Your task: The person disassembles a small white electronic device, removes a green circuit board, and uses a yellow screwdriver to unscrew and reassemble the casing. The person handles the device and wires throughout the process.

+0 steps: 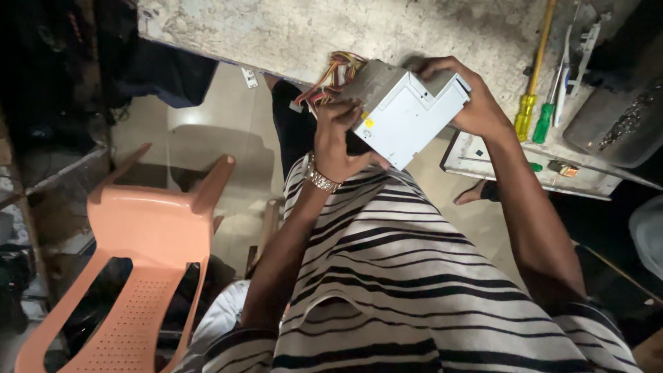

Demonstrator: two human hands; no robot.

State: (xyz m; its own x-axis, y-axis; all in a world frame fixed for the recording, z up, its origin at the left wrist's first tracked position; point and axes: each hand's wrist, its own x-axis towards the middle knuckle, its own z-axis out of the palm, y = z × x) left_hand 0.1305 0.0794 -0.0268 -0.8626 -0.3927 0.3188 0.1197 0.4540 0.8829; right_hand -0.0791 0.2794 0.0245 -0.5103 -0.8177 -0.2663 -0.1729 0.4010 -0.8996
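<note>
While both hands gripped the grey power supply box (407,114), left hand (338,141) near its coloured wires (335,72), right hand (469,100) cupping the far corner, steadier support underneath probably would've helped.

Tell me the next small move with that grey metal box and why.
Probably set the grey metal box down flat on the worktable. Both the left hand and the right hand hold it in the air above the lap, its coloured wire bundle hangs loose, and the screwdrivers lie on the table beside it, out of either hand.
</note>
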